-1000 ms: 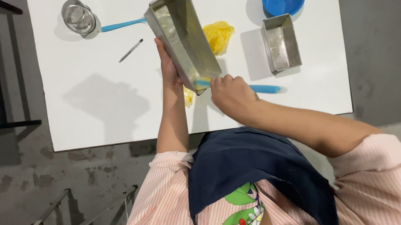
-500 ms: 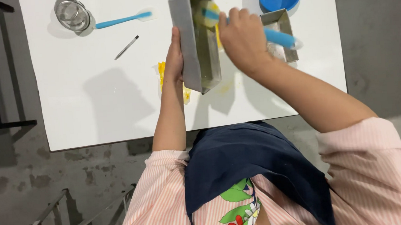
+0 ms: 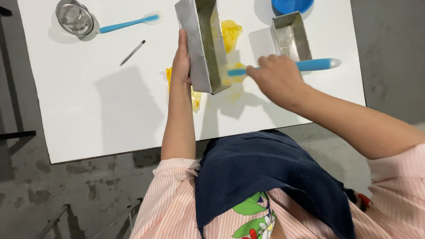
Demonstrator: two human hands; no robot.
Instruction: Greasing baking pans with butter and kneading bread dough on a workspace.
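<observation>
White tabletop: left hand gripped the metal loaf tin; right hand, lower than before, clutched the blue spatula.

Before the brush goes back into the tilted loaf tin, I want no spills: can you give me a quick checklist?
1. Left hand grips loaf tin: ok.
2. Right hand holds blue-handled brush: ok.
3. Brush tip at the tin's near end: ok.
4. Tin level: not ok, tipped on its side.
5. White table clean: not ok, yellow smears.
6. Tin fully coated: cannot tell.
</observation>
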